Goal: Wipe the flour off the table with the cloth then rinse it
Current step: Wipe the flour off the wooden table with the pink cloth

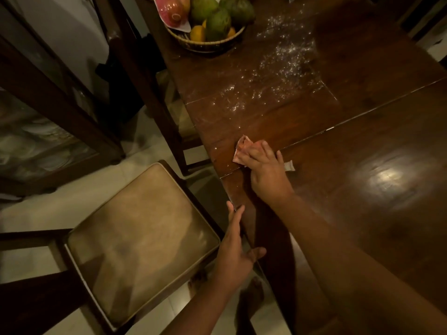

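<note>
Table (362,189): flour (278,68) lies mostly across the far half. I judge wiping under way. Right hand (264,172) grips the bunched cloth (243,147), pressed on the table's near edge. Left hand (238,250) open, fingers straight along that edge. Next: cloth must reach into the flour.

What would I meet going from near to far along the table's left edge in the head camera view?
First the left hand → right hand → cloth → scattered flour → fruit basket.
</note>
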Tool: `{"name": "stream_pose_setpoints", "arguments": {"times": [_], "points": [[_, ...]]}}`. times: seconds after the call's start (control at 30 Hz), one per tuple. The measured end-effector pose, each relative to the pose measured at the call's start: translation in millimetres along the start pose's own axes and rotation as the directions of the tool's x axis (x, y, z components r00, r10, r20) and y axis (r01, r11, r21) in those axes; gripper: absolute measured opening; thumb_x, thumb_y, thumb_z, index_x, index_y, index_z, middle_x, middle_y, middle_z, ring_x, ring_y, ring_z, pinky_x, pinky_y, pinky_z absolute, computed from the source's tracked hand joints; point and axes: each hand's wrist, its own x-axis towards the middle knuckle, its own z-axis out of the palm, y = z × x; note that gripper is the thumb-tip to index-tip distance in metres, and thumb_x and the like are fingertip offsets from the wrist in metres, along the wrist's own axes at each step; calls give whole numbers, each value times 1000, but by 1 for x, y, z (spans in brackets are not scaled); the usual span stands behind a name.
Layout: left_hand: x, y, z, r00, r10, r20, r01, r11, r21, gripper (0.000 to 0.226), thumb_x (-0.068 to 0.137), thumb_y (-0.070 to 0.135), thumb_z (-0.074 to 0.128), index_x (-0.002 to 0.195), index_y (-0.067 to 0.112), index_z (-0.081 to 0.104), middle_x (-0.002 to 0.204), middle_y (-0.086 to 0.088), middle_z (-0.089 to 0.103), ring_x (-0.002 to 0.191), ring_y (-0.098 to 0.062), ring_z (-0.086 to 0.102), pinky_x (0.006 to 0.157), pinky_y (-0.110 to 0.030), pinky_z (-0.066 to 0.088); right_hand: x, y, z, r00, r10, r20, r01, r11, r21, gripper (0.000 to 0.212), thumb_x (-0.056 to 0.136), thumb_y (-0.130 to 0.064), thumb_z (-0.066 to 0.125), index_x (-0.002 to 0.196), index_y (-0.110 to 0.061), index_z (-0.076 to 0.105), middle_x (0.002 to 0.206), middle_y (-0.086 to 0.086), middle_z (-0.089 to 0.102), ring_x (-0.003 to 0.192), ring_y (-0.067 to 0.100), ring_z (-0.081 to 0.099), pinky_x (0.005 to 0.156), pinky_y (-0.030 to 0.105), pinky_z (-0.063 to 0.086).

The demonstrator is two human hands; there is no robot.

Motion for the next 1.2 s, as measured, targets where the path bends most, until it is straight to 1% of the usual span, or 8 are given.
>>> {"name": "stream_pose_setpoints", "arguments": {"times": [0.17, 0.37, 0.53, 0.63, 0.73, 0.93, 1.1, 1.2], "points": [[0, 3, -2, 1000, 12, 14, -12, 999, 50, 110, 78, 10, 80, 150, 54, 8, 156, 36, -14, 150, -3, 8, 118, -47, 30, -3, 9, -8, 951, -221, 218, 242, 967, -75, 67, 97, -5, 38, 153, -41, 31, 165, -13, 20, 155, 23, -3, 122, 56, 1], [-2, 9, -5, 998, 21, 55, -26, 995, 97, 110, 80, 20, 80, 150, 51, 2, 151, 40, -23, 148, 1, 0, 121, -42, 26, 11, -3, 3, 995, -70, 64, 76, 993, -92, 65, 97, -6, 38, 151, -43, 36, 163, -11, 27, 155, 30, 0, 121, 57, -1], [-2, 9, -8, 997, 7, 79, -18, 990, 139, 107, 80, 27, 78, 154, 45, 2, 154, 36, -21, 148, 2, 3, 121, -41, 26, -6, 17, -9, 921, -277, 274, 315, 944, -103, 65, 100, -5, 35, 152, -44, 29, 164, -15, 20, 155, 24, -2, 122, 49, 2], [-2, 10, -11, 995, 10, 95, -21, 994, 110, 105, 73, 57, 73, 151, 50, 3, 160, 26, -14, 149, -3, 9, 119, -35, 26, 8, 18, -6, 976, -158, 151, 176, 979, -108, 65, 101, -6, 37, 150, -47, 29, 164, -15, 24, 155, 29, 2, 123, 57, 4], [-2, 8, -11, 995, 32, 91, -48, 985, 169, 106, 79, 45, 77, 153, 47, 0, 162, 20, -14, 148, 1, 8, 116, -20, 23, 10, -15, 15, 1000, -5, -28, 4, 1000, -29, 63, 95, -4, 42, 146, -42, 46, 162, -14, 30, 154, 31, 7, 122, 60, 7], [-2, 11, -13, 990, 65, 121, -93, 965, 244, 101, 85, 40, 71, 155, 36, -3, 154, 22, -29, 144, 5, -4, 119, -22, 18, -31, 5, 12, 843, -493, 213, 491, 869, 66, 49, 94, -16, 38, 135, -34, 59, 157, -13, 39, 154, 20, 16, 122, 52, 17], [-4, 15, -18, 987, 69, 144, -106, 956, 274, 100, 86, 44, 69, 148, 49, -9, 148, 27, -38, 140, 4, -3, 111, -19, 23, -18, 26, -11, 981, 43, -188, 17, 952, 306, 63, 95, 10, 43, 144, -29, 51, 160, -12, 34, 149, 4, 27, 123, 42, 27], [-6, 17, -19, 987, 49, 154, -85, 969, 233, 98, 86, 40, 70, 141, 58, -9, 152, 24, -35, 136, 4, 1, 98, 0, 22, -3, 6, -19, 899, 339, -277, -87, 758, 646, 52, 101, -7, 50, 142, -38, 53, 146, 7, 55, 98, 11, 71, 83, 42, 61]]}}
